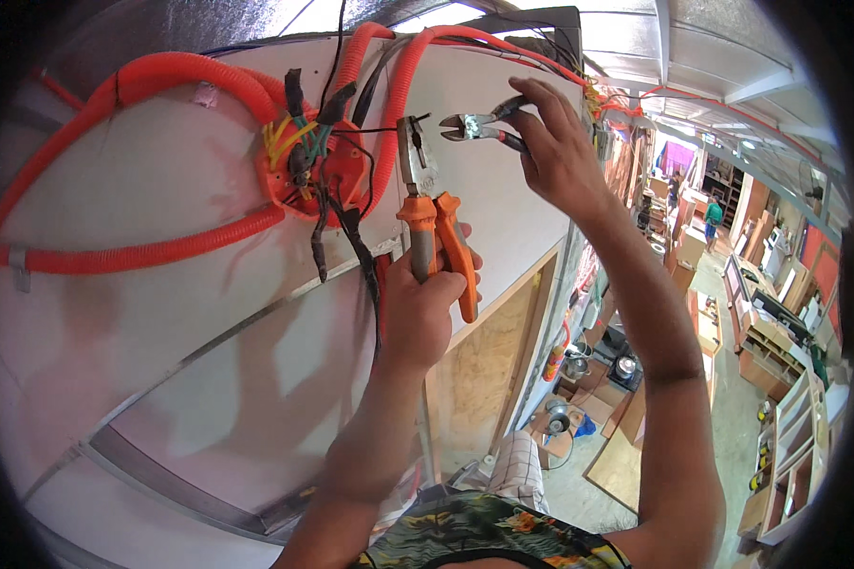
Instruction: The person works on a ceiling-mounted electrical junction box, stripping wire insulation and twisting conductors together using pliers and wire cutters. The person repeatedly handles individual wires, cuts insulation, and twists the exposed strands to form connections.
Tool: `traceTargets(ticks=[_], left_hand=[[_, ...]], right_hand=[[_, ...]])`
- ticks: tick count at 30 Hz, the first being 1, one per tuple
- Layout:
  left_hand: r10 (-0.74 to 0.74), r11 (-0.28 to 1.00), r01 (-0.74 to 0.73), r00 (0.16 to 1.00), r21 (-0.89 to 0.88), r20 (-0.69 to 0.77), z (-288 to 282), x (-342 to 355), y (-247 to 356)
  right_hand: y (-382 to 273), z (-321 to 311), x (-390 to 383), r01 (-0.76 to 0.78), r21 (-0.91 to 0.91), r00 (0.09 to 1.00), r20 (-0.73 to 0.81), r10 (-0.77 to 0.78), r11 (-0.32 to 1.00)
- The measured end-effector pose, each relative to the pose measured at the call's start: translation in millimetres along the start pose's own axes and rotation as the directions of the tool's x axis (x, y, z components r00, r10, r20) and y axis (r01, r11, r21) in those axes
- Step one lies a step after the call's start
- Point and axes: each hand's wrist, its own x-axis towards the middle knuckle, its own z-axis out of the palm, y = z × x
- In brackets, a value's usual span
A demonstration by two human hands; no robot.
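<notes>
My left hand (420,308) is closed round the orange and grey handles of combination pliers (417,171), which point upward. Their jaws hold a thin black wire (375,130) that runs out from an orange round junction box (343,182) on the white wall panel. The wire's end sticks out past the jaws. Just right of it, my right hand (562,147) grips small diagonal cutters (473,125), whose jaws are apart and face the wire end without touching it. Yellow and green wires (294,142) and black-taped ends (319,242) come out of the box.
Red corrugated conduits (152,248) run into the box from the left and from above. A metal strip (209,356) crosses the panel below. Far below on the right is a workshop floor with wooden cabinets (778,474), boards (621,455) and two people in the distance.
</notes>
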Motion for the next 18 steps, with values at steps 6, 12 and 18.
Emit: traceTargets(ticks=[6, 12, 18], left_hand=[[-0.036, 0.998, 0.035, 0.999, 0.045, 0.018, -12.0, 5.8, 0.4], [-0.112, 0.994, 0.113, 0.993, -0.012, 0.031, -14.4, 2.5, 3.5], [-0.119, 0.993, 0.12, 0.992, -0.023, 0.042, -18.9, -2.1, 5.0]], right_hand=[[35.0, 12.5, 37.4, 0.279, -0.068, 0.96, -0.011, -0.281, 0.958], [47.3, 13.7, 55.6, 0.413, -0.086, 0.911, 0.011, -0.413, 0.907], [57.9, 17.5, 71.4, 0.543, -0.128, 0.834, -0.034, -0.551, 0.83]])
